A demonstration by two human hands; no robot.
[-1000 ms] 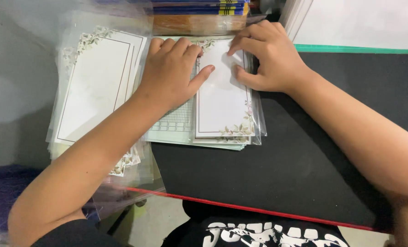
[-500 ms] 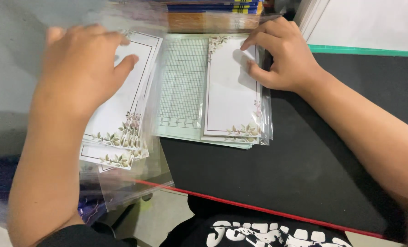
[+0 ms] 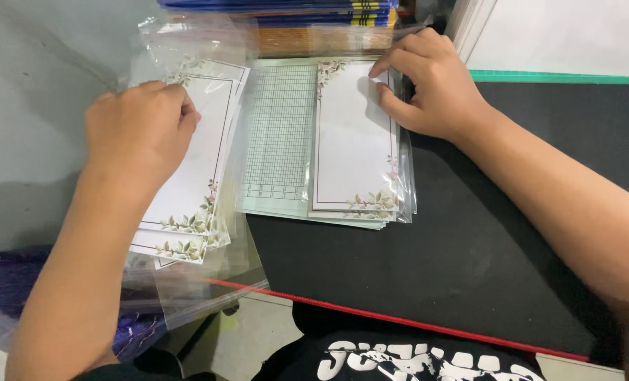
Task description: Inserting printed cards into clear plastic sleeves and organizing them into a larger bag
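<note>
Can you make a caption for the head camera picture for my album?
Left hand on a stack of floral-bordered cards, right hand on a bagged card.

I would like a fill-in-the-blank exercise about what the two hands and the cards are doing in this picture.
1. The left hand rests on a stack of floral-bordered cards in clear ____ sleeves.
2. The right hand presses the top ____ corner of the floral card.
3. Left of that card, a sheet printed with a ____ pattern shows.
4. The black mat has a ____ front edge.

Missing words: plastic; right; grid; red
</note>
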